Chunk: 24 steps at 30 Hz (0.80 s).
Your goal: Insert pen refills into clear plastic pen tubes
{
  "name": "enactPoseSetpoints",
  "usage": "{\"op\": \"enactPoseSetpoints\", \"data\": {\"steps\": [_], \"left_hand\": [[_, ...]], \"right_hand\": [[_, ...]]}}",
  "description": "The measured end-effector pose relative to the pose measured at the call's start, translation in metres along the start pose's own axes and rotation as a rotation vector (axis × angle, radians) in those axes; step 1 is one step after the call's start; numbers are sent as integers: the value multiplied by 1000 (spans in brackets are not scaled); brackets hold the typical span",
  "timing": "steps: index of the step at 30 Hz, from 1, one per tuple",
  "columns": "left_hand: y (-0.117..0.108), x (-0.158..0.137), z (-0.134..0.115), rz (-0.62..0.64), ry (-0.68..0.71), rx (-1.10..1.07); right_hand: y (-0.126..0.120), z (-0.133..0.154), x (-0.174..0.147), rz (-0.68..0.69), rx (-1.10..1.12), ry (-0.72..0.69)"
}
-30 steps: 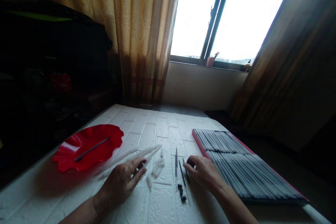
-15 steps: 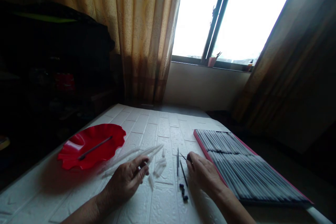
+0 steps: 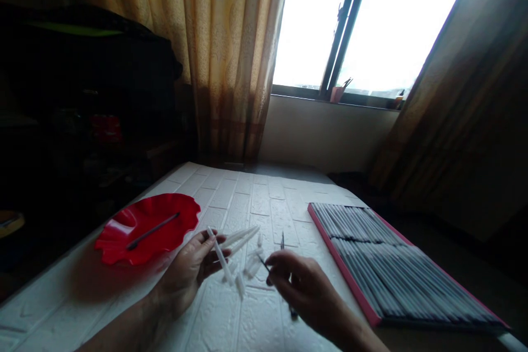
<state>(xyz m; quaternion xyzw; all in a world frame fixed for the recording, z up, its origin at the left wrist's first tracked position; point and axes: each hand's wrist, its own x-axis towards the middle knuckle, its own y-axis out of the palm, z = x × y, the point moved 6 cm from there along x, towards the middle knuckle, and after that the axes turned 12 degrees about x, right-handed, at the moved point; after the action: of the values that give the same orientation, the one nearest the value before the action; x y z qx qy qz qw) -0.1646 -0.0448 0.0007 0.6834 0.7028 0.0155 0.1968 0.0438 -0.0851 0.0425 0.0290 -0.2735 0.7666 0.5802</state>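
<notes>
Between the thumb and fingers of my left hand (image 3: 185, 268) is a translucent white pen barrel (image 3: 221, 257), tilted with its upper end leaning left. My right hand (image 3: 307, 285) pinches a thin dark pen refill (image 3: 263, 261), its tip pointing up and left toward the barrel, apart from it. More clear pen barrels (image 3: 244, 237) lie behind my left hand. Small translucent pen caps (image 3: 254, 269) are scattered between the hands. Dark refills (image 3: 282, 239) lie just beyond my right hand, which partly hides them and the small black plugs (image 3: 293, 313).
A red wavy-edged plate (image 3: 113, 236) at the left holds one dark pen (image 3: 153, 231). On the right, a red-sided box (image 3: 344, 275) holds two rows of many pens (image 3: 412, 275). The white brick-patterned table (image 3: 218, 198) reaches toward a curtained window (image 3: 317, 27).
My left hand has picked up a pen barrel and turned palm-up. My right hand has moved left from beside the box, carrying the refill toward the barrel.
</notes>
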Motion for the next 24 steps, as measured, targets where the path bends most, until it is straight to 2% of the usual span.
{"op": "enactPoseSetpoints", "data": {"steps": [2,4,24], "left_hand": [[-2,-2,-3,-70,0,-39],[-2,-3,-4,-107,-2,-57],[2,-4,0,-91,-5,-85]], "right_hand": [[16,9,-4,115,48,-5],[25,12,-7,164,80,-8],[33,-1,-6,160,-17,55]]}}
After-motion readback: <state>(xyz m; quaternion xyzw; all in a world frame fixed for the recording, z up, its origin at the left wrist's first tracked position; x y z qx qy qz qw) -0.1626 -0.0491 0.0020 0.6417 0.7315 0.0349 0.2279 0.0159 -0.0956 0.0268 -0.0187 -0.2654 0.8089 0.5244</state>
